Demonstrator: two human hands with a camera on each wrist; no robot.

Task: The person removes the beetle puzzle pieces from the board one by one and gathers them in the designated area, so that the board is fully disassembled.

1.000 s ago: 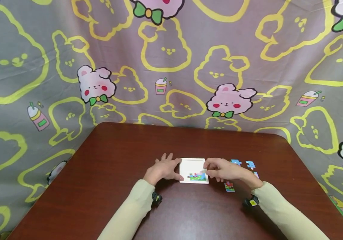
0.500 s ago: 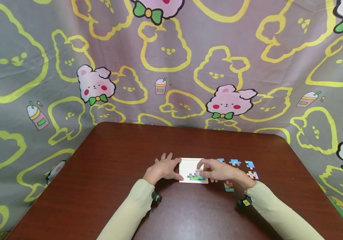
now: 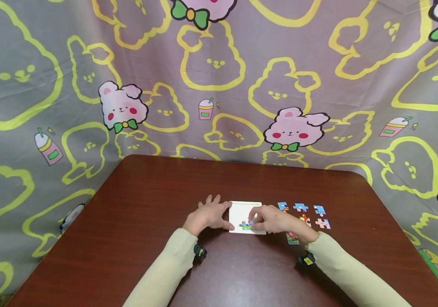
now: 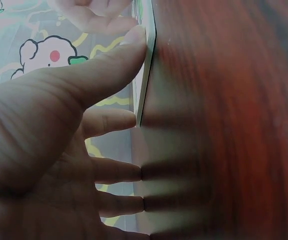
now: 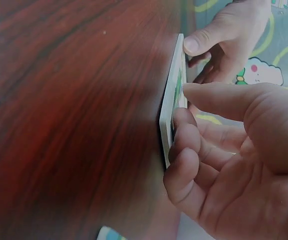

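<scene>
A white square puzzle board lies on the table, with joined colourful puzzle pieces along its lower part. My left hand is spread at the board's left side; its thumb and index finger touch the board's edge, and the other fingertips rest on the table. Over the lower right of the board, my right hand pinches a puzzle piece between thumb and curled fingers, mostly hidden by them. In the right wrist view, the right thumb comes right down to the picture on the board.
Several loose puzzle pieces lie right of the board, among them a blue one, a pink one and a red-green one. The brown table meets a patterned cloth at the back.
My right hand has moved left, from the board's right edge onto the joined pieces, uncovering more loose pieces behind it. The left hand has stayed in place.
</scene>
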